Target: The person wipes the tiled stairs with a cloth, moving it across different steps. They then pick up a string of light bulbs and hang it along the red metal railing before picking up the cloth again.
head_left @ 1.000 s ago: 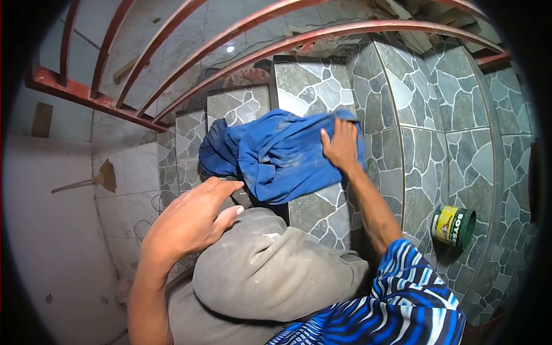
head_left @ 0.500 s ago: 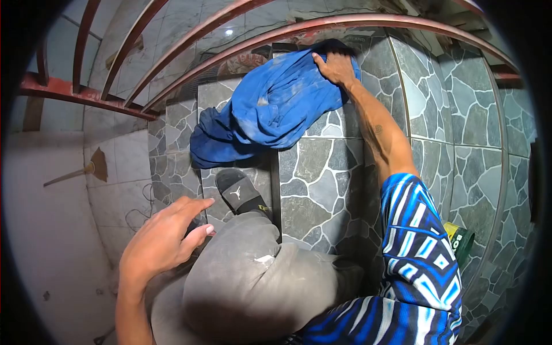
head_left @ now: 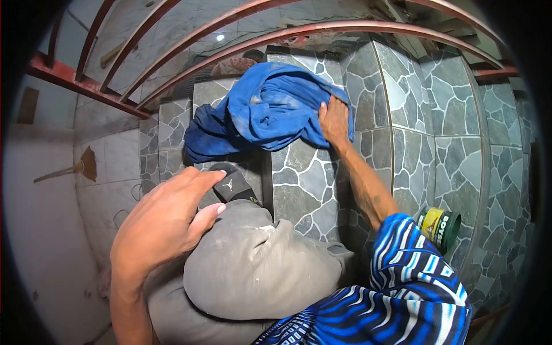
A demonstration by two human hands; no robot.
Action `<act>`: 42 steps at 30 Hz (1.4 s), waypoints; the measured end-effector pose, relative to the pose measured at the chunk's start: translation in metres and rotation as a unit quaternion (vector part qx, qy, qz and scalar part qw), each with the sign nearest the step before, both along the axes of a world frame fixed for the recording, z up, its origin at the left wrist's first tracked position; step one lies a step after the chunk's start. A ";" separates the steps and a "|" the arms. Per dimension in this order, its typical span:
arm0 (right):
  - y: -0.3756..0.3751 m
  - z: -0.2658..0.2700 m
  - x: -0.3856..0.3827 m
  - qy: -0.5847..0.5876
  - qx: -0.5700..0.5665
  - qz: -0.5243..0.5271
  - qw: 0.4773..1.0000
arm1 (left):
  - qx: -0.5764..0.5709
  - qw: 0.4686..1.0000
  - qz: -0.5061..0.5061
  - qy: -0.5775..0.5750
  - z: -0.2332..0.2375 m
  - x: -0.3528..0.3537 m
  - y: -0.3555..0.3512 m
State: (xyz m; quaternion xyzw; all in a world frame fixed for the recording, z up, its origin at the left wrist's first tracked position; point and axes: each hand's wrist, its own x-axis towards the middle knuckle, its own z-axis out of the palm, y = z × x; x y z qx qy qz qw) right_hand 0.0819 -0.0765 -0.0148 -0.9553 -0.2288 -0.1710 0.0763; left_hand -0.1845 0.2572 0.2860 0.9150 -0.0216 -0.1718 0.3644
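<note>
A crumpled blue cloth (head_left: 276, 109), smudged with pale dust, lies across the stone-patterned tiled steps. My right hand (head_left: 336, 122) presses on its right end, fingers bent into the folds and fingertips partly hidden. Over my bent knee hovers my left hand (head_left: 167, 215), holding nothing, with thumb and fingers apart. Just beyond its fingertips is my foot in a dark slide sandal (head_left: 231, 183) on the lower step, close to the cloth's lower edge.
Red metal railing bars (head_left: 253, 43) curve across the top. A green and yellow bucket (head_left: 441, 229) stands right of my right arm. A dustpan-like tool with a handle (head_left: 86, 164) is at the left. Tiled risers (head_left: 411, 109) rise on the right.
My right hand has drawn the cloth's right end nearer to me, and its fingers have bent into the fabric. My left hand has risen slightly over my knee. The view has shifted a little.
</note>
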 end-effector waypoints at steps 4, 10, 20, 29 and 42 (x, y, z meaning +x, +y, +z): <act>-0.017 0.015 -0.094 0.048 -0.011 -0.050 0.998 | 0.013 0.998 -0.047 -0.039 -0.004 -0.002 -0.003; -0.047 0.027 -0.203 0.159 -0.051 -0.057 0.984 | 0.038 0.998 -0.032 -0.050 -0.005 -0.013 0.006; -0.015 0.005 -0.052 0.052 -0.005 -0.017 0.998 | 0.024 0.999 -0.026 -0.024 -0.003 -0.011 0.001; 0.014 0.073 0.149 -0.125 -0.452 0.116 0.876 | 0.056 0.996 -0.035 -0.062 -0.003 -0.005 -0.004; -0.050 0.047 -0.013 0.084 -0.705 0.124 0.693 | 0.078 0.992 -0.014 -0.096 -0.006 -0.023 0.008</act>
